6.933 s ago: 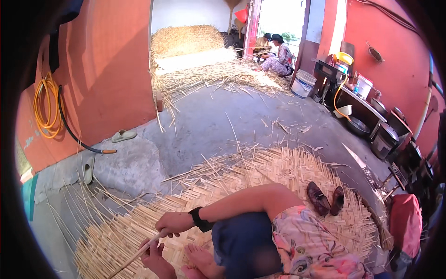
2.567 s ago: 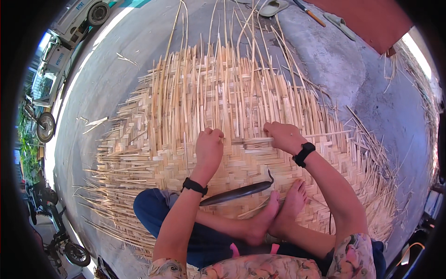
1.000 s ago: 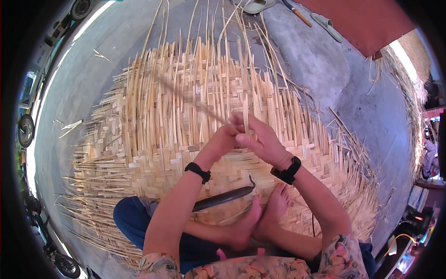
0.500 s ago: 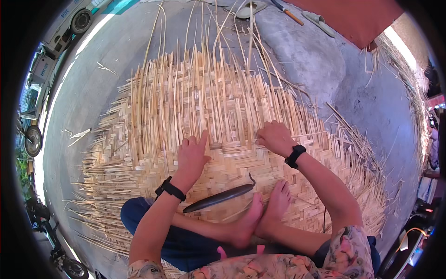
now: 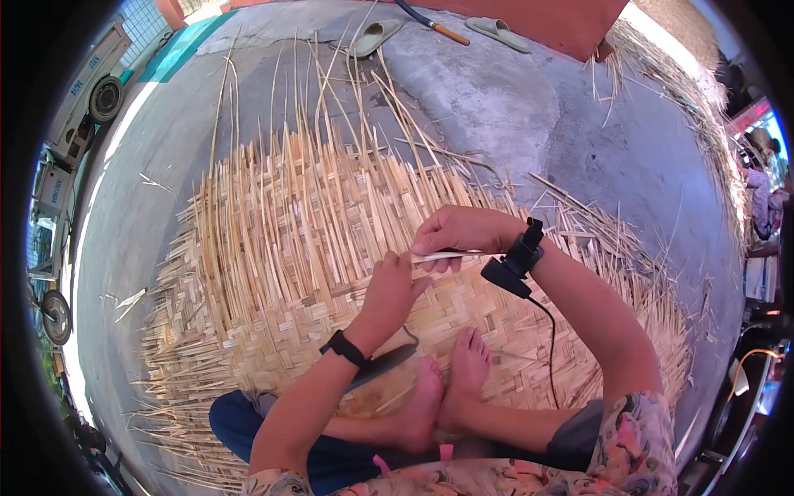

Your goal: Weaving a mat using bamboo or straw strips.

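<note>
A broad mat (image 5: 281, 314) of pale woven strips, likely split bamboo or reed, lies under me, with long loose ends at its far side. My right hand (image 5: 463, 231), raised over the mat right of centre, is closed on a pale flat strip (image 5: 451, 256). The strip runs roughly crosswise below my fingers. Close beside its left end is my left hand (image 5: 390, 291), fingers bent forward and thumb apart; whether the fingertips touch the strip is unclear. Partly hidden by my left wrist, a dark, long, curved tool (image 5: 385, 364) with a thin hooked end rests on the mat.
My bare feet (image 5: 467, 364) and crossed legs are on the near part of the mat. Beyond it lie two slippers (image 5: 376, 38) and a tool with an orange-brown handle (image 5: 451, 34). Loose straw (image 5: 695, 124) lines the right side. A vehicle (image 5: 87, 103) stands far left.
My right hand has lifted off the weave and moved left, now gripping a strip. My left hand has moved right, close to it. The whole view has shifted slightly.
</note>
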Demonstrator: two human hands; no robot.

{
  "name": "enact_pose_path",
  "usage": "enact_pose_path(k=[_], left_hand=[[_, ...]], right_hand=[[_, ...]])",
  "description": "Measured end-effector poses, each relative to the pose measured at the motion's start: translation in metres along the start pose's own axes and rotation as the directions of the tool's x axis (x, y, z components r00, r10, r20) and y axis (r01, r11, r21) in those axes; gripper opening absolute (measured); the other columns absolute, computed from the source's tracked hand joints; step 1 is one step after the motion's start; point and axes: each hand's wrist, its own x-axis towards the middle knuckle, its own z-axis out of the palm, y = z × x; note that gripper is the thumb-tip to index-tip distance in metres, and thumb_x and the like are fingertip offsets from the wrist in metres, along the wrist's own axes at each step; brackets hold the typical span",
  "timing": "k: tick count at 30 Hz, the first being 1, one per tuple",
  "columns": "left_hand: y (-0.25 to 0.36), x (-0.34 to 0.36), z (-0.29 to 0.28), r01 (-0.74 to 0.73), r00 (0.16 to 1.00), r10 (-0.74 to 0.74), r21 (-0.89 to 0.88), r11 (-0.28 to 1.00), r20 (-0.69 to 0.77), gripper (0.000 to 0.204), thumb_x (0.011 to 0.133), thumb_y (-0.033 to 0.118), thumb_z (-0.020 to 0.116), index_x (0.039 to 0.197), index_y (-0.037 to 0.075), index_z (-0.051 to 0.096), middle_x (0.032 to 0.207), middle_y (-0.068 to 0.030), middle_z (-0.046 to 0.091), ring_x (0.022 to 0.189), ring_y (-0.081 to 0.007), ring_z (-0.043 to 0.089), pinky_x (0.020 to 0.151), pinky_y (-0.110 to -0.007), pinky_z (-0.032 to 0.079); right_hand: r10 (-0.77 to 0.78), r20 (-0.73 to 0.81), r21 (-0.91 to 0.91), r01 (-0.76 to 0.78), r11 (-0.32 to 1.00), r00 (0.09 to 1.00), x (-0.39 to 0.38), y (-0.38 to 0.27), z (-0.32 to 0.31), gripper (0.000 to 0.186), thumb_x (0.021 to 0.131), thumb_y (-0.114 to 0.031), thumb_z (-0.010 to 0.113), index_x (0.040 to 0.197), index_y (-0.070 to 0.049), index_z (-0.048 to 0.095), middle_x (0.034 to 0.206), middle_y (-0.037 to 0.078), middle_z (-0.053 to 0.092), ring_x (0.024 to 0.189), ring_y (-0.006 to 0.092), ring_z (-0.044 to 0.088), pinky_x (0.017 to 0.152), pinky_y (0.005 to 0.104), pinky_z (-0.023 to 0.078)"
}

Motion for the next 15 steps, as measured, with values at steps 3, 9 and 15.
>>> enact_pose_path(k=[3, 9, 15], left_hand=[[-0.063, 0.002, 0.027, 0.437, 0.876, -0.459, -0.639, 0.633, 0.145, 0.038, 0.093, 0.026, 0.065, 0.114, -0.005, 0.060, 0.095, -0.0179, 0.067, 0.080, -0.0323, 0.066, 0.073, -0.039, 0.053], [-0.035, 0.010, -0.001, 0.460, 0.799, -0.480, -0.883, 0.096, 0.364, 0.040, 0.100, 0.032, 0.057, 0.111, -0.006, 0.064, 0.094, -0.0141, 0.069, 0.083, -0.0209, 0.070, 0.078, -0.029, 0.059], [-0.050, 0.008, -0.001, 0.436, 0.810, -0.379, -0.892, -0.119, 0.447, 0.057, 0.101, 0.047, 0.049, 0.113, -0.006, 0.064, 0.104, -0.0172, 0.069, 0.093, -0.0223, 0.069, 0.084, -0.033, 0.057]], right_hand=[[-0.081, -0.105, 0.205, 0.101, 0.974, 0.991, 0.033, 0.017, -0.006, 0.035, 0.100, -0.036, 0.058, 0.112, -0.005, 0.068, 0.098, 0.006, 0.070, 0.083, 0.0092, 0.065, 0.070, 0.0239, 0.054], [-0.318, -0.411, -0.621, -0.007, 0.784, 0.855, 0.084, 0.120, -0.043, 0.031, 0.091, -0.016, 0.053, 0.114, 0.001, 0.065, 0.101, 0.023, 0.068, 0.096, 0.0384, 0.065, 0.082, 0.0404, 0.053], [-0.099, -0.504, -0.391, -0.124, 0.912, 0.858, 0.090, 0.089, -0.022, 0.025, 0.087, -0.016, 0.057, 0.099, 0.004, 0.064, 0.094, 0.018, 0.067, 0.091, 0.0276, 0.064, 0.079, 0.0375, 0.050]])
